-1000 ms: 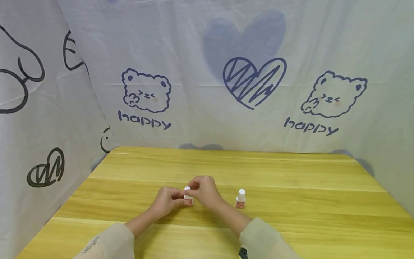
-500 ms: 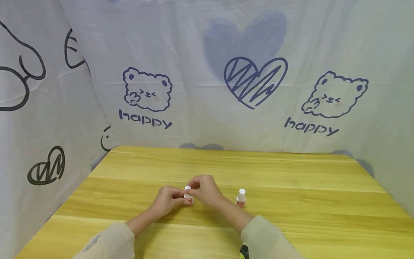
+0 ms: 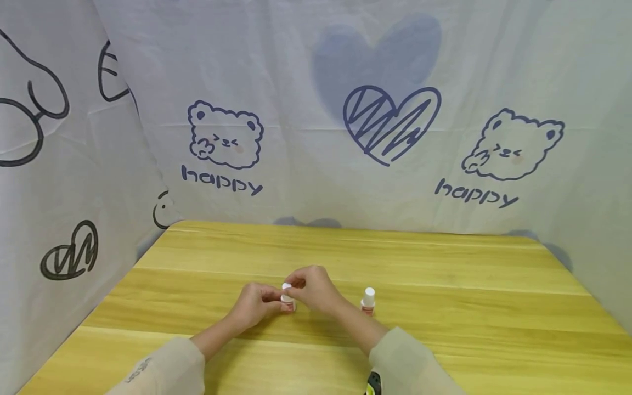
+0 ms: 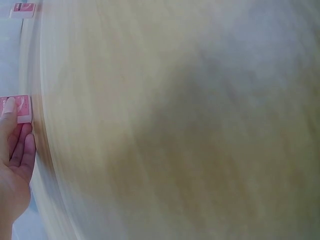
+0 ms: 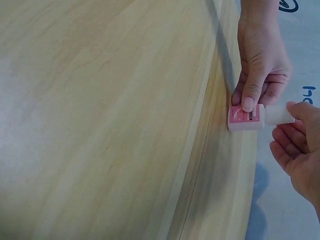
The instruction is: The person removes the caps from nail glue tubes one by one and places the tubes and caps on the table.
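A small white bottle (image 5: 243, 119) with a pink label and a white cap (image 5: 278, 115) stands upright on the wooden table, between both hands. My left hand (image 3: 254, 306) grips the bottle's body, its thumb over the label in the right wrist view. With thumb and fingertips, my right hand (image 3: 314, 289) pinches the white cap. The cap sits on the bottle's neck. A second bottle (image 3: 367, 302) of the same look, cap on, stands to the right of my right hand; the left wrist view catches its pink label (image 4: 23, 8) at the top left corner.
The yellow wood-grain table (image 3: 444, 340) spreads out around the hands. White cloth (image 3: 301, 71) printed with hearts and bears hangs behind its far edge, and another cloth (image 3: 29, 203) hangs along the left side.
Both hands keep their hold on the bottle and cap with hardly any visible movement. The head view has shifted very slightly.
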`<action>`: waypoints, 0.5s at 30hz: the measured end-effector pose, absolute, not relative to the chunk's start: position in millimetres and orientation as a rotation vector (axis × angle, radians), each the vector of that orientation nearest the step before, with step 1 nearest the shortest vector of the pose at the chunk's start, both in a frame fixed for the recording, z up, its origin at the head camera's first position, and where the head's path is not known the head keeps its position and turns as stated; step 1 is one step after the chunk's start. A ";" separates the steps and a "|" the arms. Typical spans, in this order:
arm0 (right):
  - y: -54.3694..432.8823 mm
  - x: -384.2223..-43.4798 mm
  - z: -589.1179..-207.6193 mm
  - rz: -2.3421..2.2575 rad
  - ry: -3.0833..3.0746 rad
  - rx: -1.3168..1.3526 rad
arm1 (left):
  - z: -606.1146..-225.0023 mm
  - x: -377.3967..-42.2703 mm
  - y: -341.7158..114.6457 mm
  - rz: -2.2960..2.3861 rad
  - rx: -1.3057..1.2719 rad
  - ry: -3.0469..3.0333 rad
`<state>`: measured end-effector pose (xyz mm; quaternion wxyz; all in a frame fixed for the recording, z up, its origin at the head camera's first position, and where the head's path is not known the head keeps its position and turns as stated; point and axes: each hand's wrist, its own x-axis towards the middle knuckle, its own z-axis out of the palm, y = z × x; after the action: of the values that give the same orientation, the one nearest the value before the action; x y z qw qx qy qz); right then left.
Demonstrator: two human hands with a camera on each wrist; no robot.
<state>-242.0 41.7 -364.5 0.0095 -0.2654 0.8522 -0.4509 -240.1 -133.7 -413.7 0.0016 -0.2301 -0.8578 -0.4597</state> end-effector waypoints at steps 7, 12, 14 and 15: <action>42.0 -242.2 -365.3 -1.432 2.631 -0.824 | -413.6 -240.4 -133.4 -1.472 -0.733 -2.686; 39.3 -241.4 -369.0 -1.493 2.677 -0.793 | -413.1 -239.7 -133.3 -1.522 -0.712 -2.693; 37.9 -240.5 -369.8 -1.515 2.700 -0.775 | -412.7 -239.4 -133.4 -1.514 -0.708 -2.697; 37.3 -240.1 -369.8 -1.523 2.711 -0.764 | -412.6 -239.4 -133.6 -1.497 -0.708 -2.697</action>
<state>-240.1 37.3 -369.8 -0.0303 -0.2385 0.8464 -0.4752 -239.4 -133.6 -412.6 -0.0119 -0.2238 -0.8521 -0.4730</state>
